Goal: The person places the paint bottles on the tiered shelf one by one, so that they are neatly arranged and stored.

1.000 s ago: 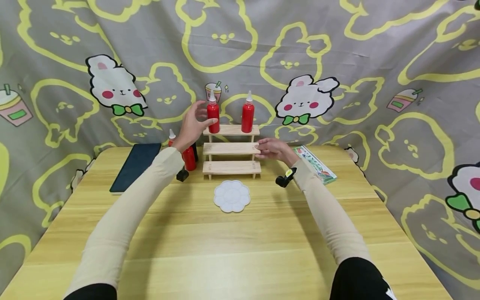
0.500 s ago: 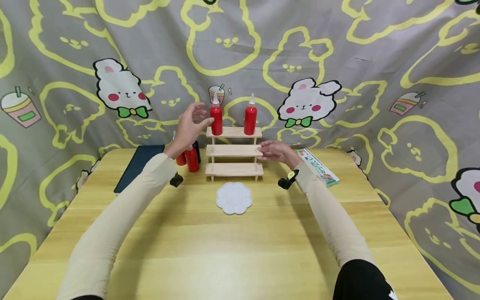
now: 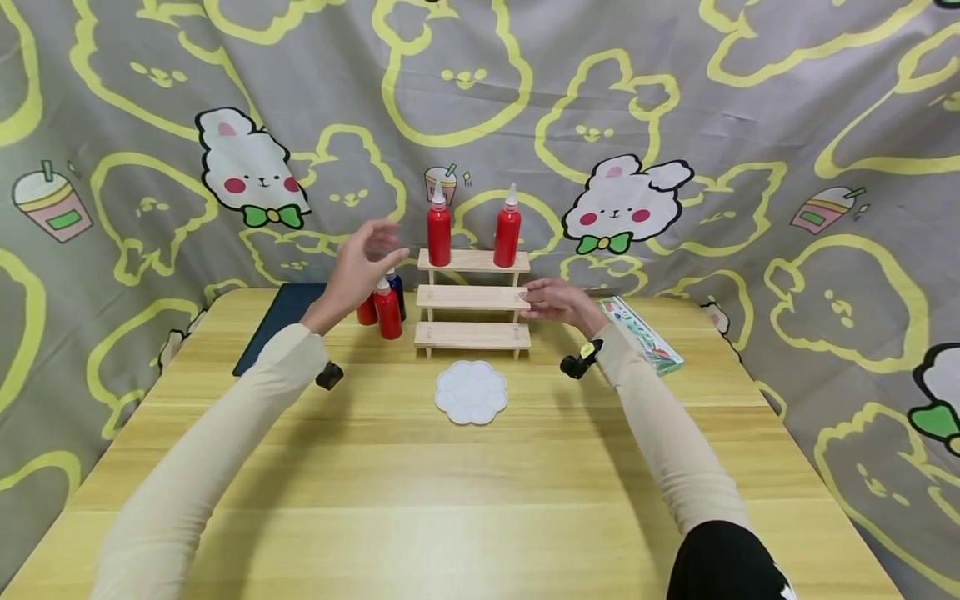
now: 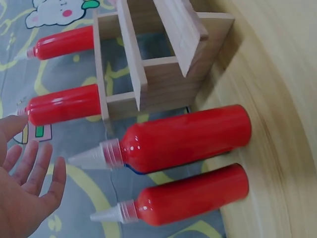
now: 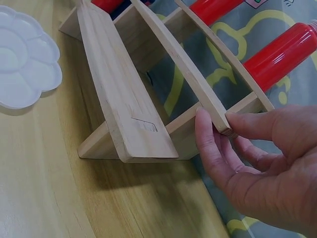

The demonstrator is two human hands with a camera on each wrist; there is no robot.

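Observation:
A three-step wooden display rack [image 3: 472, 335] stands at the back of the table. On its top step two red squeeze bottles [image 3: 439, 240] with pointed white nozzles stand upright, apart from each other. My right hand [image 3: 558, 302] pinches the right end of the middle step between thumb and fingers, as the right wrist view [image 5: 267, 168] confirms. Left of the rack, my left hand [image 3: 351, 273] hangs in the air with fingers loosely spread, holding nothing. Below it, two more red bottles [image 4: 188, 139] and a dark blue bottle [image 3: 397, 293] stand on the table, partly overlapping.
A white flower-shaped palette [image 3: 471, 392] lies in front of the rack. A dark flat board [image 3: 279, 321] lies at the back left, partly behind my left arm. To the right is a flat, colourfully printed box or book [image 3: 641, 333]. A patterned curtain [image 3: 480, 108] hangs close behind.
My left hand has drawn away from the left bottle on the top step, moving left and slightly down. My right hand keeps its hold on the middle step. The bottles stay put.

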